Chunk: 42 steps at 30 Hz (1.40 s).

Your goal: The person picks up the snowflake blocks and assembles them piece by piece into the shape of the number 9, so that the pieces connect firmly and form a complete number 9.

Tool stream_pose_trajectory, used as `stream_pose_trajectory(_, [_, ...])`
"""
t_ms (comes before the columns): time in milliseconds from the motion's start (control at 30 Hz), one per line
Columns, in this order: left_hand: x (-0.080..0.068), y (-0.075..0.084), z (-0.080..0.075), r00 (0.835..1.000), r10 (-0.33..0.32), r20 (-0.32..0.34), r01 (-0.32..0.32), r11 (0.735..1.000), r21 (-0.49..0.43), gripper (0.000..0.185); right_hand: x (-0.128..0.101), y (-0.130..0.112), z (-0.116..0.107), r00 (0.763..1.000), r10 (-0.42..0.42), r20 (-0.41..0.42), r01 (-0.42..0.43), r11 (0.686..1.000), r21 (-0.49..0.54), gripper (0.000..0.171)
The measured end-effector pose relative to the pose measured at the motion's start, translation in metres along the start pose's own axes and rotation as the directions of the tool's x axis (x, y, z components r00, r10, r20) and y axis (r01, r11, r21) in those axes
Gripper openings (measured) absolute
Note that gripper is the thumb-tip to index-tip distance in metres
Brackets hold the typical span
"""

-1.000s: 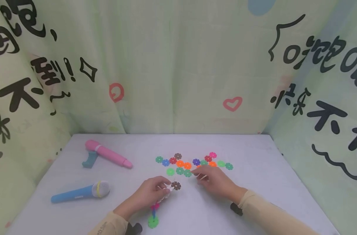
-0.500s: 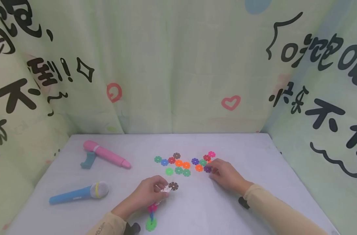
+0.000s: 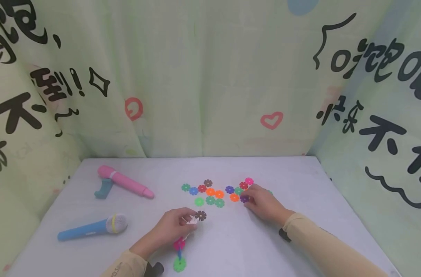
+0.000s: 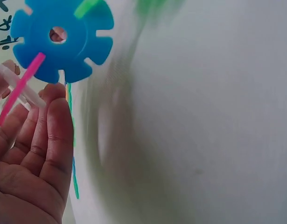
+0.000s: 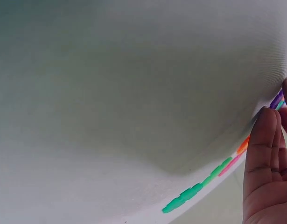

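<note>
Head view: L hand (image 3: 173, 227) grips a chain of linked plastic discs by a white disc (image 3: 193, 220), approx. mid-chain. Brown disc (image 3: 201, 215) pokes out past the fingertips, off to the right; pink disc (image 3: 179, 244), blue disc (image 3: 179, 253) (edge-on) and green disc (image 3: 179, 264) hang below, twd the near side. R hand (image 3: 265, 204) is well apart from L hand, thumb & index pinching the edge of a loose purple disc (image 3: 244, 199). Orange disc (image 3: 234, 197) lies just left of purple one, w/ teal disc (image 3: 238, 191) just behind. Left cluster of loose discs (image 3: 210, 191) is btwn the hands, farther back. Pink mic (image 3: 127, 182) & blue mic (image 3: 92, 228) lie left of L hand; grey-blue piece (image 3: 104, 189) by the pink mic's head. Table (image 3: 300, 177) runs on right of R hand to its slanted edge; back edge lies beyond the discs, curtain (image 3: 168, 77) behind.

L wrist view: blue disc faces cam, just above fingertips; pink disc edge-on, slanted, beside the white pieces at the fingers. Tabletop fills the right side.

R wrist view: purple disc edge-on btwn thumb & fingertips, at right border. Other discs line up edge-on, lower left of it; tabletop takes most of the rest.
</note>
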<state>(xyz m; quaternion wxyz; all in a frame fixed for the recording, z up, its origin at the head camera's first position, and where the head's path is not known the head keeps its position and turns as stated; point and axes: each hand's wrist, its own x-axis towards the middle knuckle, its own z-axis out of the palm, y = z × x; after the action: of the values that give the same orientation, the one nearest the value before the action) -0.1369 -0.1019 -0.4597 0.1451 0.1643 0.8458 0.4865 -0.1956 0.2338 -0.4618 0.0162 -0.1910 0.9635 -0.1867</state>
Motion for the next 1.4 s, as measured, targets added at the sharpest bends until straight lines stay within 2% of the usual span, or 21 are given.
stream_pose_trajectory(167, [-0.001, -0.001, -0.001, 1.0, -0.008, 0.001, 0.008, 1.0, 0.003, 0.037, 0.001, -0.002, -0.001, 1.0, 0.022, 0.005, -0.022, 1.0, -0.016, 0.037])
stream_pose_trajectory(467, [-0.001, -0.005, -0.001, 1.0, 0.005, -0.004, -0.005, 1.0, 0.028, 0.035, 0.004, -0.001, -0.003, 0.997, 0.071, 0.041, -0.071, 0.997, 0.002, 0.022])
stream_pose_trajectory(600, [-0.001, -0.006, -0.001, 1.0, 0.014, -0.016, -0.013, 1.0, 0.026, 0.035, 0.004, -0.002, -0.004, 0.992, 0.109, 0.07, -0.11, 0.994, 0.018, 0.022])
stream_pose_trajectory(733, [-0.002, -0.007, -0.002, 0.999, 0.025, -0.028, -0.024, 0.999, 0.034, 0.036, 0.001, -0.007, -0.004, 0.988, 0.126, 0.089, -0.133, 0.988, 0.075, 0.026])
stream_pose_trajectory(867, [-0.002, -0.008, -0.002, 0.999, 0.029, -0.025, -0.028, 0.999, 0.039, 0.037, -0.004, -0.013, -0.003, 0.992, 0.094, 0.086, -0.108, 0.978, 0.18, 0.024])
stream_pose_trajectory(1000, [-0.002, -0.009, -0.002, 0.999, 0.028, -0.025, -0.027, 0.999, 0.036, 0.037, -0.006, -0.025, -0.001, 0.995, 0.046, 0.091, -0.075, 0.933, 0.351, 0.03])
stream_pose_trajectory(1133, [-0.001, -0.009, -0.001, 0.999, 0.028, -0.017, -0.028, 0.999, 0.018, 0.037, -0.006, -0.045, 0.001, 0.988, 0.004, 0.154, -0.084, 0.851, 0.518, 0.037])
stream_pose_trajectory(1267, [0.0, -0.009, 0.001, 1.0, 0.008, -0.003, -0.008, 1.0, 0.01, 0.037, -0.006, -0.067, 0.002, 0.982, -0.032, 0.186, -0.088, 0.795, 0.601, 0.036])
stream_pose_trajectory(1400, [0.0, -0.006, 0.002, 1.0, -0.004, 0.003, 0.004, 1.0, -0.006, 0.037, -0.008, -0.082, 0.005, 0.983, -0.062, 0.175, -0.066, 0.765, 0.641, 0.036])
